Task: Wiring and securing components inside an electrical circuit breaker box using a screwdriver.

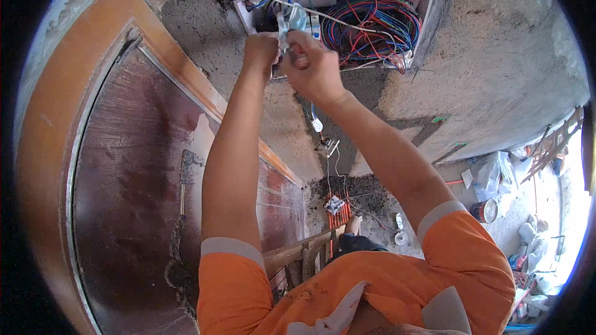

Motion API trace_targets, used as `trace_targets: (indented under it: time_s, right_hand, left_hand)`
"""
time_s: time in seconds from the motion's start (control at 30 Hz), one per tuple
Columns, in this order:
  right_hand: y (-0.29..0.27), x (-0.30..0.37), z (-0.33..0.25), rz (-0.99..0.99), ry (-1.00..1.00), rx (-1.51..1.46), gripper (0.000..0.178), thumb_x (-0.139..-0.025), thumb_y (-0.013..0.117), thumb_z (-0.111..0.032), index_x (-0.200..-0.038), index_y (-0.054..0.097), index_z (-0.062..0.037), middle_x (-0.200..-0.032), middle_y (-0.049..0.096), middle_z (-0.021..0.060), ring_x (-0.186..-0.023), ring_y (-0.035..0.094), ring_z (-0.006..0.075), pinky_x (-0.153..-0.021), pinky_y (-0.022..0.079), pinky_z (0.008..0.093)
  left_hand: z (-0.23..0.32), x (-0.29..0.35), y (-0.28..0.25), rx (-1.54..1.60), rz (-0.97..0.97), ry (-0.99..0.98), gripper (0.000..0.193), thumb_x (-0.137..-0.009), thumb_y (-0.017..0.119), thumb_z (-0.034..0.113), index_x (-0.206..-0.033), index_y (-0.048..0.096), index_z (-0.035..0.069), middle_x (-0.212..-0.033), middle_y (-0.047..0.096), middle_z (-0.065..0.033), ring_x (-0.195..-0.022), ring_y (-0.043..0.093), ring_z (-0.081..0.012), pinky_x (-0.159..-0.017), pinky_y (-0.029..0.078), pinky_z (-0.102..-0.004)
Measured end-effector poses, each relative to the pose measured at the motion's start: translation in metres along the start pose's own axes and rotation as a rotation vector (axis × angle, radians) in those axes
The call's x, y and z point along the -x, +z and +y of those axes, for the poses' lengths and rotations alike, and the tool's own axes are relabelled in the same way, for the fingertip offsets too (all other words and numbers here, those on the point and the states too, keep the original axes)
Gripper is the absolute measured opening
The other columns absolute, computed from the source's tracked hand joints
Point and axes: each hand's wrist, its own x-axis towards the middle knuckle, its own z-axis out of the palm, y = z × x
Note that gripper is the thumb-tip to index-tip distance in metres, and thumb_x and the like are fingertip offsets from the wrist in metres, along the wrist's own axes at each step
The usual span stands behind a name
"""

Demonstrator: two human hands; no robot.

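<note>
Both hands — left hand (261, 49), right hand (310, 65) — are together, pinching a grey wire bundle (290, 22) at the wall box (428, 9); the next move likely needs a steady grip.

Both arms are raised to a recessed wall box (428, 9) set in rough grey plaster. The left hand (261, 49) and right hand (313, 68) meet, gripping a crumpled grey-white piece (290, 20) at the box opening. Coiled red and blue wires (372, 25) fill the box. A wooden door (124, 180) stands just left.
</note>
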Motion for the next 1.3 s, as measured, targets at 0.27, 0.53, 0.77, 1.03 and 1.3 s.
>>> trace_targets:
  time_s: [0.27,0.53,0.77,1.03,1.3]
  right_hand:
    - [-0.021,-0.043,0.000,0.114,0.412,-0.143,0.026,-0.073,0.066,-0.009,-0.096,0.064,0.0017,-0.063,0.058,0.0005,-0.057,0.047,0.0041,-0.054,0.043,0.0207]
    - [-0.121,-0.005,-0.016,0.019,0.816,-0.626,0.025,-0.076,0.062,-0.002,-0.100,0.061,0.0042,-0.077,0.064,0.0092,-0.064,0.061,0.0122,-0.060,0.054,0.0272]
    - [-0.117,0.030,-0.020,-0.097,0.463,-0.426,0.025,-0.077,0.063,-0.001,-0.102,0.059,0.0031,-0.107,0.063,0.0106,-0.100,0.058,0.0158,-0.085,0.047,0.0278]
    - [-0.078,0.005,0.008,-0.186,0.134,-0.256,0.027,-0.073,0.067,-0.003,-0.100,0.060,-0.0021,-0.097,0.065,0.0062,-0.082,0.061,0.0106,-0.075,0.050,0.0254]
    - [-0.110,-0.001,0.002,-0.132,0.204,-0.098,0.029,-0.075,0.065,-0.003,-0.104,0.062,-0.0014,-0.094,0.067,0.0072,-0.086,0.061,0.0088,-0.074,0.050,0.0240]
  left_hand:
    - [0.010,-0.006,-0.001,-0.068,0.096,-0.111,0.019,-0.074,0.047,0.004,-0.067,0.064,0.006,-0.055,0.054,-0.0052,-0.045,0.047,-0.0151,-0.040,0.031,-0.0305]
    - [-0.003,0.081,0.030,-0.163,-0.164,0.004,0.009,-0.079,0.055,0.005,-0.079,0.063,0.001,-0.063,0.057,-0.0078,-0.054,0.052,-0.0145,-0.051,0.041,-0.0304]
    - [-0.022,0.095,0.029,-0.258,-0.050,0.156,0.014,-0.082,0.054,0.007,-0.086,0.062,-0.003,-0.071,0.063,-0.0122,-0.063,0.058,-0.0180,-0.058,0.044,-0.0307]
    - [-0.005,0.060,0.021,-0.382,0.062,0.252,0.017,-0.082,0.051,0.008,-0.085,0.064,-0.003,-0.073,0.063,-0.0174,-0.066,0.061,-0.0218,-0.060,0.045,-0.0324]
    - [-0.013,0.046,0.047,-0.415,-0.063,0.281,0.020,-0.080,0.052,0.010,-0.087,0.065,-0.003,-0.077,0.064,-0.0225,-0.072,0.064,-0.0321,-0.065,0.048,-0.0366]
